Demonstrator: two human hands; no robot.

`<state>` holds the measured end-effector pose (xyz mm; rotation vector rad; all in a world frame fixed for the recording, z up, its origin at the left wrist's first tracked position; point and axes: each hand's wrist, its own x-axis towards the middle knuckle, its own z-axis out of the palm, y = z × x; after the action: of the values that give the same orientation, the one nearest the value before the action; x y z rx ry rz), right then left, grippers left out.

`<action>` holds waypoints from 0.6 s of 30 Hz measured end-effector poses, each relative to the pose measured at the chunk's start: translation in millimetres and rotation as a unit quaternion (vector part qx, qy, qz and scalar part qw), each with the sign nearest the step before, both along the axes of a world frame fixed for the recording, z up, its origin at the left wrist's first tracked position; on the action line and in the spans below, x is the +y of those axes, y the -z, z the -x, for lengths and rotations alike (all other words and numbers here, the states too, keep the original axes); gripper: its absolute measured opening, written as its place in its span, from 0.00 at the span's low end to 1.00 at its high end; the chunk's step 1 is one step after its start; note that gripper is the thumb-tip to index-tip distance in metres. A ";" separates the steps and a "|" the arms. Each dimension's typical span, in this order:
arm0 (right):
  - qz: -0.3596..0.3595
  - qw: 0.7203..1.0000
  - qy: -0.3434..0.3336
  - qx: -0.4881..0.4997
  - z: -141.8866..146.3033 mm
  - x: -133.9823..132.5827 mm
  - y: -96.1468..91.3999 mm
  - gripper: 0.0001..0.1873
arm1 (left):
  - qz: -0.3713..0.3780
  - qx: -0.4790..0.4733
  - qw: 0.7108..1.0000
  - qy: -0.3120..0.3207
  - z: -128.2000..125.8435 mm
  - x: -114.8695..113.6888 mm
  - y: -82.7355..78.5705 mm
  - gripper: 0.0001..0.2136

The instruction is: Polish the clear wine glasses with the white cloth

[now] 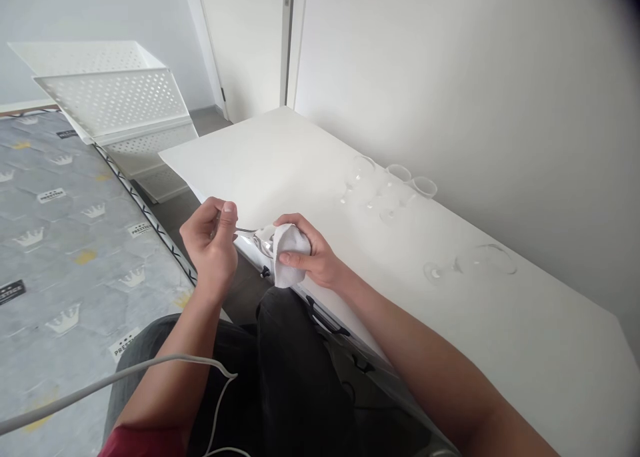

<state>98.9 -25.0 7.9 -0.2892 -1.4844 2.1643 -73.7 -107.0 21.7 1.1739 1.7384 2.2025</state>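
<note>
My left hand (213, 240) is closed, with thumb and fingers pinching the thin stem of what looks like a wine glass (263, 242). The glass lies sideways between my hands, over the table's near edge. A folded white cloth (291, 257) wraps its wider end, and my right hand (313, 254) grips that cloth with the thumb across its front. The wrapped end and whatever is inside my left fingers are hidden. Both hands are above my knees.
On the white table (240, 157) several clear stemmed glasses (395, 184) lie near the wall, with another glass (480, 262) lying farther right. White perforated baskets (115, 100) stand behind the grey mattress (65, 244) at left. A white cable (120, 374) crosses in front of my left forearm.
</note>
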 end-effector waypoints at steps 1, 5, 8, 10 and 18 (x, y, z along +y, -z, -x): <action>0.001 1.000 -0.005 -0.003 0.1 -0.3 -0.4 0.32 | 0.001 -0.006 1.000 -0.001 1.9 0.7 0.4 0.20; 0.014 0.999 -0.031 0.004 0.3 -0.1 -2.2 0.33 | 0.001 -0.011 1.000 -0.014 6.8 2.1 1.6 0.19; 0.018 0.999 -0.047 0.014 0.1 0.6 -3.4 0.35 | -0.014 -0.032 0.999 -0.008 8.8 3.9 2.4 0.19; 0.020 0.998 -0.059 0.018 -0.1 1.5 -3.9 0.37 | -0.023 -0.056 0.998 0.002 10.0 5.1 3.0 0.19; 0.050 0.993 -0.106 0.028 -0.2 4.4 -4.0 0.38 | -0.030 -0.117 0.992 0.024 14.8 4.7 1.1 0.18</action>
<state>99.0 -20.6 11.9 -0.1058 -1.4346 2.3979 -88.5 -102.2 20.6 0.9149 1.5465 2.2715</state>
